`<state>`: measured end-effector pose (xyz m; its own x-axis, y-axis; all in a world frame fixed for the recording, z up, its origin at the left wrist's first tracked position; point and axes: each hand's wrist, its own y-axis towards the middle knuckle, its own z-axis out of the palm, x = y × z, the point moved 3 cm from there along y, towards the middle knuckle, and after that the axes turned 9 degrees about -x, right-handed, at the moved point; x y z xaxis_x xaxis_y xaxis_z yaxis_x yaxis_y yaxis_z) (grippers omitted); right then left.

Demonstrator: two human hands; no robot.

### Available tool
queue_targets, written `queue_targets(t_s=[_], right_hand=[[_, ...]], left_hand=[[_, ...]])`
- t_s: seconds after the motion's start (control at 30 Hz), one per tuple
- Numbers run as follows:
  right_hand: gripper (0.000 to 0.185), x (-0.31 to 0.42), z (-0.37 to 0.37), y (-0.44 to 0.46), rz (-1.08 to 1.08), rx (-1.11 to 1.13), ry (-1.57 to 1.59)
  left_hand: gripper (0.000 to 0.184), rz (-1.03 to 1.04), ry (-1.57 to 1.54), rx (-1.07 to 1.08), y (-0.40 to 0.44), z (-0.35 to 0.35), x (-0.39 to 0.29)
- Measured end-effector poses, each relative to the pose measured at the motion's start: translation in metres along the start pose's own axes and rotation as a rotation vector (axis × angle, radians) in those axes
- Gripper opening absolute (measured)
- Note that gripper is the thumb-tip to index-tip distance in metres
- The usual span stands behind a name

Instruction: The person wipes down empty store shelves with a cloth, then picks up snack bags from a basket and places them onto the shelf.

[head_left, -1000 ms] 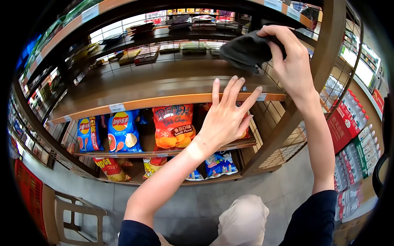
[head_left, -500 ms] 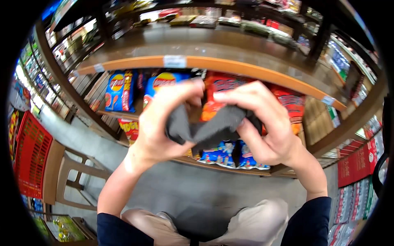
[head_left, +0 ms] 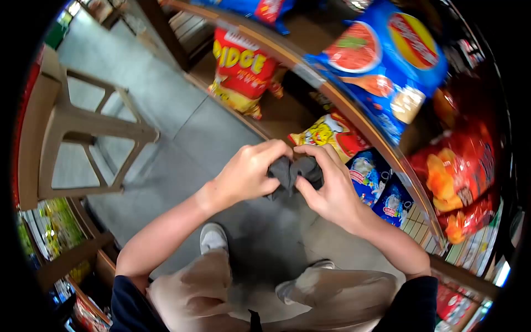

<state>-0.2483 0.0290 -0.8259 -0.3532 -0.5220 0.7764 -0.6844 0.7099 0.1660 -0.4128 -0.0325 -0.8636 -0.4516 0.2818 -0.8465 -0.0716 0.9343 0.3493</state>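
Note:
A crumpled dark grey cloth [head_left: 283, 176] is bunched up in front of me, between both hands. My left hand [head_left: 248, 172] pinches its left side, fingers curled over the top and the thumb below. The right side of the cloth is gripped by my right hand [head_left: 330, 185], with thumb and fingers closed around the fold. My hands are close together, fingertips almost meeting. Just beyond them on the low shelf lie a yellow and red snack bag [head_left: 332, 134] and several blue snack bags [head_left: 366, 176]. Parts of the cloth are hidden by my fingers.
An orange-brown shelf edge [head_left: 354, 108] runs diagonally at upper right. Above it stand a large blue chip bag [head_left: 387, 61] and a red chip bag [head_left: 456, 166]. A red snack bag [head_left: 241, 72] sits on the lower shelf. To the left is a beige plastic stool [head_left: 102, 128] on grey floor tiles [head_left: 182, 149].
My view has turned left and down toward the stool and floor. Both hands have drawn closer together, and the grey cloth is bunched smaller than before.

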Motion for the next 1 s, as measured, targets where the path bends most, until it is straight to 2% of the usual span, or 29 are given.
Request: queue_targets(t_s=[0.13, 0.27, 0.3, 0.37, 0.43, 0.47, 0.5, 0.53, 0.6, 0.77, 0.83, 0.9, 0.97, 1.0], right_hand=[[0.035, -0.027, 0.053, 0.010, 0.003, 0.082, -0.052], [0.026, -0.045, 0.106, 0.000, 0.018, 0.088, -0.042], [0.026, -0.050, 0.118, -0.002, 0.028, 0.111, -0.027], [0.026, -0.056, 0.132, -0.006, -0.029, 0.007, -0.007], [0.029, -0.056, 0.143, -0.011, 0.042, 0.076, 0.002], [0.030, -0.055, 0.146, -0.013, -0.026, 0.089, -0.034], [0.031, -0.054, 0.146, -0.016, -0.095, 0.105, -0.071], [0.031, -0.053, 0.144, -0.018, -0.077, 0.121, -0.072], [0.035, -0.043, 0.138, -0.021, -0.244, 0.179, -0.195], [0.037, -0.001, 0.109, -0.025, -0.305, 0.348, -0.256], [0.038, 0.026, 0.097, -0.030, -0.330, 0.377, -0.298], [0.037, 0.047, 0.080, -0.034, -0.065, 0.465, -0.241], [0.037, 0.073, 0.067, -0.042, 0.127, 0.608, -0.301], [0.037, 0.088, 0.055, -0.043, 0.100, 0.595, -0.277]], left_hand=[[0.029, -0.223, -0.068, -0.222, -0.036, 0.006, 0.053], [0.026, -0.503, -0.068, -0.293, -0.080, 0.001, 0.090], [0.026, -0.532, -0.064, -0.297, -0.089, -0.002, 0.094], [0.028, -0.537, 0.057, -0.354, -0.104, -0.010, 0.097], [0.028, -0.585, 0.080, -0.339, -0.115, -0.015, 0.095], [0.028, -0.545, 0.171, -0.332, -0.118, -0.019, 0.092], [0.028, -0.505, 0.258, -0.324, -0.121, -0.022, 0.085], [0.029, -0.569, 0.269, -0.252, -0.126, -0.024, 0.082], [0.031, -0.543, 0.299, -0.197, -0.129, -0.030, 0.069], [0.033, -0.470, 0.442, -0.056, -0.138, -0.048, 0.010], [0.033, -0.692, 0.358, -0.017, -0.144, -0.052, -0.019], [0.034, -0.735, 0.312, -0.018, -0.148, -0.061, -0.055], [0.036, -0.881, 0.266, -0.083, -0.154, -0.066, -0.095], [0.037, -0.923, 0.242, -0.105, -0.156, -0.067, -0.114]])
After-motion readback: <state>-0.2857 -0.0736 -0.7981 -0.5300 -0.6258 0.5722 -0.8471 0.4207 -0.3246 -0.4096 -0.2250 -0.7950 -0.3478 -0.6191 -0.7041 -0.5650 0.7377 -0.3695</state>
